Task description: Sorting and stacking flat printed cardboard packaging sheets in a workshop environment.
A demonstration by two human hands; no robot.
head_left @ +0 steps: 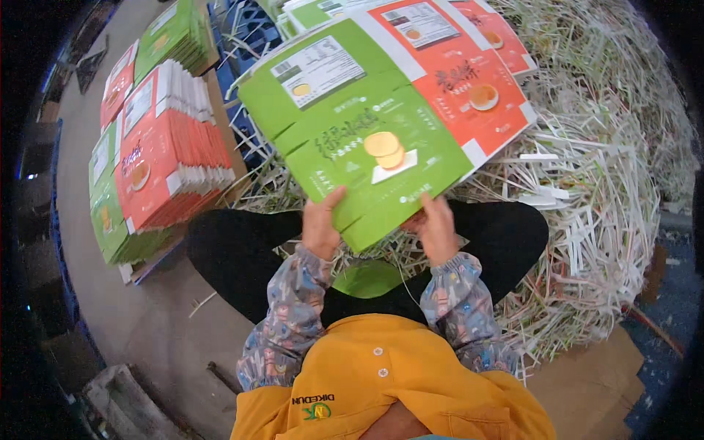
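My left hand [321, 226] grips the near left edge of a flat green printed carton blank [411, 139], thumb on top and fingers beneath. At its near right edge my right hand [434, 233] closes on the blank too, fingers partly hidden under it. The blank is tilted and carries a picture of round yellow slices and a white label panel. Along its right side lie orange carton blanks [480, 88]; I cannot tell whether they are joined to the green one. Below the hands, a piece of green card [374, 279] lies between my legs.
At the left stand stacks of orange carton blanks [194, 176] and green carton blanks [110, 220]. A blue pallet [253, 33] shows behind the held blank. Shredded paper strips [579, 220] pile up on the right. Flat brown cardboard [587, 381] lies at the lower right.
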